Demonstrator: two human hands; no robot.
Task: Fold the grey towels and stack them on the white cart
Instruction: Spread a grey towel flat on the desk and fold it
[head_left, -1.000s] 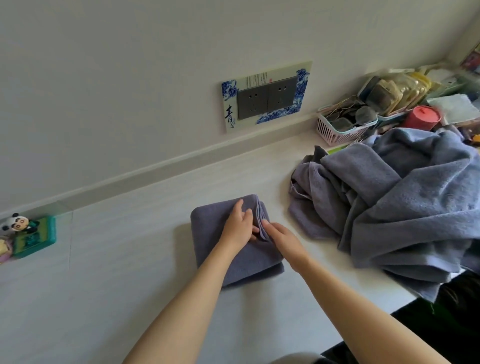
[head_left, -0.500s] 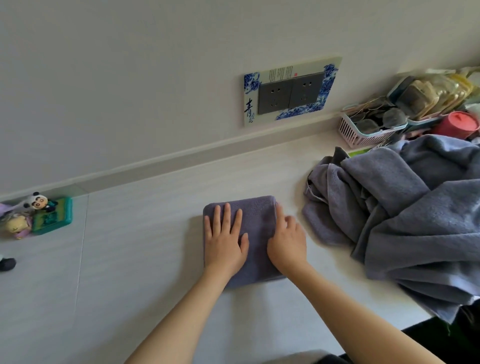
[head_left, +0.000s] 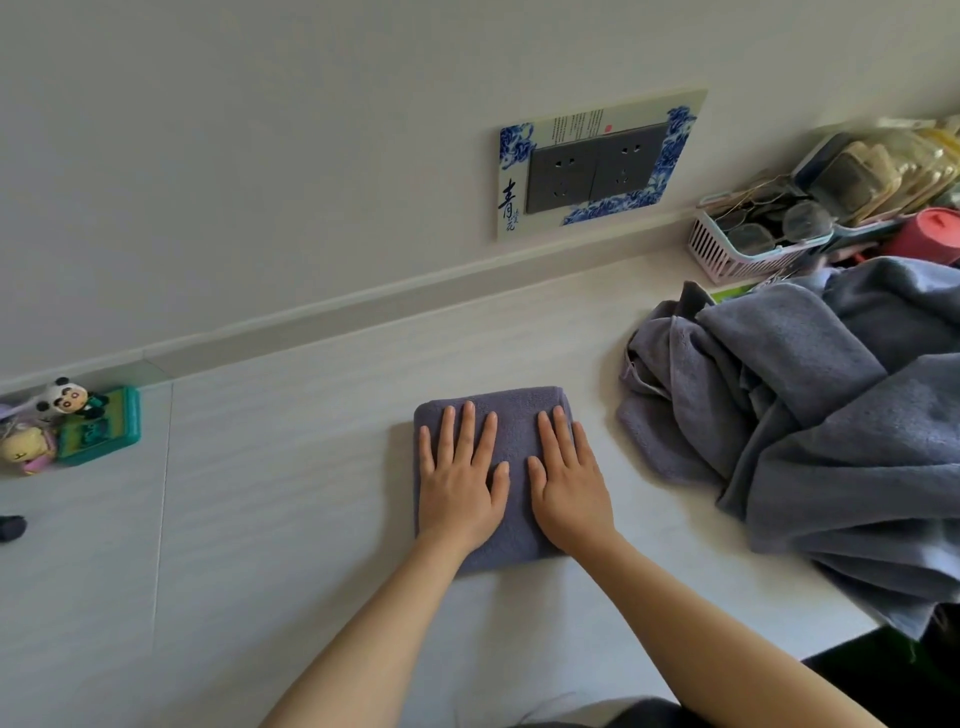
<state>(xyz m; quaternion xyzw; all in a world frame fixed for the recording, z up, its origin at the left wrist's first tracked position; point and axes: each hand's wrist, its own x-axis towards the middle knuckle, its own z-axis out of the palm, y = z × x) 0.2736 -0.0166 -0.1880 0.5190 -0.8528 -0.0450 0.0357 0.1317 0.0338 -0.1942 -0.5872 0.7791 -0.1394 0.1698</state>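
Folded grey towel (head_left: 511, 415) sits a little right of the frame's centre, a compact square lying flat on the white surface (head_left: 291, 519). At the far left edge, against the wall, stand a small panda figure (head_left: 65, 397), a green box (head_left: 101, 431) just beside it and a pale yellow figurine (head_left: 26, 449) in front; lower down the left edge a small dark object (head_left: 11, 527) is cut off by the frame. Moving rightward, the left hand (head_left: 460, 480) lies palm down on the left half of the folded towel, fingers straight and spread, pressing on the cloth without grasping it. Just beside it, the right hand (head_left: 569, 480) rests the same way on the right half, fingers straight and close together, thumbs of both hands nearly meeting. Above them on the wall, upper centre-right, is a double socket (head_left: 595, 169) in a blue-and-white decorated frame. Further right, apart from the folded towel, a loose heap of unfolded grey towels (head_left: 810, 415) fills the right side and hangs over the surface's near edge. Behind the heap, in the upper right, sit a pink slatted basket (head_left: 727, 257), a red lidded container (head_left: 930, 236) and packets in a tray (head_left: 872, 171).
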